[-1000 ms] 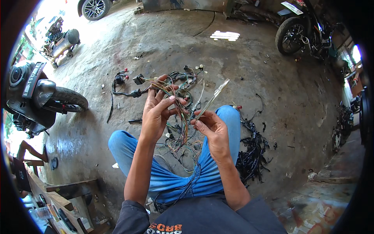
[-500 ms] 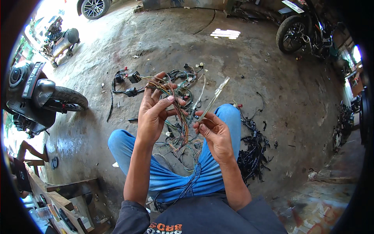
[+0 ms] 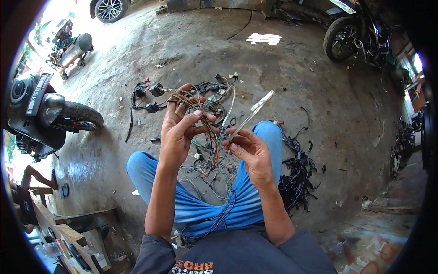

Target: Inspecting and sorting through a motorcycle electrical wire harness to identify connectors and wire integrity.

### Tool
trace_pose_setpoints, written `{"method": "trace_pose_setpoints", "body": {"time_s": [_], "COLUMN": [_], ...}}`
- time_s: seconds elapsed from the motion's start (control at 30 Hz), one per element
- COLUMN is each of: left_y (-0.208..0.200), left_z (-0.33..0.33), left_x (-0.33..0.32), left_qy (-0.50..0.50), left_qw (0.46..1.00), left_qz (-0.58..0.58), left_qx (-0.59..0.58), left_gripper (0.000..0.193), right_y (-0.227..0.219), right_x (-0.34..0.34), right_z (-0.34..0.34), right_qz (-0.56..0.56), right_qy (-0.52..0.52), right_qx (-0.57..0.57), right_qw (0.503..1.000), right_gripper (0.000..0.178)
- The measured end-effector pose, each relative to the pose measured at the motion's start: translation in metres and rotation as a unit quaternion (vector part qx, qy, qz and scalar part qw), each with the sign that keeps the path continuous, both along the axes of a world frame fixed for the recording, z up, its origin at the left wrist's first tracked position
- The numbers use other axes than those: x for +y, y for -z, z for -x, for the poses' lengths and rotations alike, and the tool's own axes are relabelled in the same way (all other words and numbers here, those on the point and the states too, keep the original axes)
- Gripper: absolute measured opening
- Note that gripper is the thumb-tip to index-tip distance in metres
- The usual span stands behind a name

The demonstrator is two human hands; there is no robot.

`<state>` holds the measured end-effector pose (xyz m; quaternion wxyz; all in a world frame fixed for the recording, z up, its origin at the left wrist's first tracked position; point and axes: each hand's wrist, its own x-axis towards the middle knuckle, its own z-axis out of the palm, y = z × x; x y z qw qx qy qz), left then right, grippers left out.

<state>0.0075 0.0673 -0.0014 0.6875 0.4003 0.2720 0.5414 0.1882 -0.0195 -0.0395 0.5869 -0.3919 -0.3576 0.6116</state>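
My left hand [image 3: 177, 134] is closed around a bundle of thin coloured wires [image 3: 212, 157], brown, green and yellow, that hangs down between my knees. To its right, my right hand [image 3: 254, 157] pinches the lower end of a long, clear-whitish plastic sleeve [image 3: 252, 115], which slants up and away. The sleeve's lower end meets the wires close to my right fingertips; whether wires run inside it I cannot tell. Beyond my left hand, the rest of the wiring harness lies on the floor, with a black taped branch [image 3: 200, 86] and black connectors [image 3: 156, 89].
A heap of black tape scraps [image 3: 294, 182] lies beside my right knee. Motorcycles stand at the left [image 3: 50, 109] and far right [image 3: 346, 39]. An air compressor [image 3: 70, 50] is at the far left. A wooden bench [image 3: 68, 233] with tools is near left.
The plastic sleeve has tilted further to the right, and my right hand has shifted slightly left toward the wires. My left hand keeps its hold, nearly still.
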Motion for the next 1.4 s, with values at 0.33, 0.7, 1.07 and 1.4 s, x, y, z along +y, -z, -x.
{"method": "trace_pose_setpoints", "body": {"time_s": [0.33, 0.7, 1.07, 1.4], "left_y": [0.006, 0.003, 0.006, -0.004], "left_z": [0.003, 0.005, 0.019, 0.025], "left_x": [-0.002, -0.012, -0.014, -0.03], "left_qy": [-0.031, -0.077, -0.013, -0.03], "left_qw": [0.999, 0.994, 0.984, 0.976], "left_qz": [-0.01, 0.009, 0.034, 0.052], "left_qx": [-0.021, -0.077, -0.176, -0.209], "left_gripper": [0.059, 0.035, 0.021, 0.027], "right_y": [0.006, 0.018, 0.035, -0.004], "right_x": [-0.01, -0.015, 0.006, 0.005], "right_z": [0.011, 0.022, 0.025, 0.01], "right_qz": [-0.022, -0.092, 0.007, -0.001], "right_qy": [-0.011, -0.021, 0.084, 0.117], "right_qx": [0.007, -0.029, 0.073, 0.049], "right_qw": [1.0, 0.995, 0.994, 0.992], "right_gripper": [0.031, 0.033, 0.07, 0.036]}}
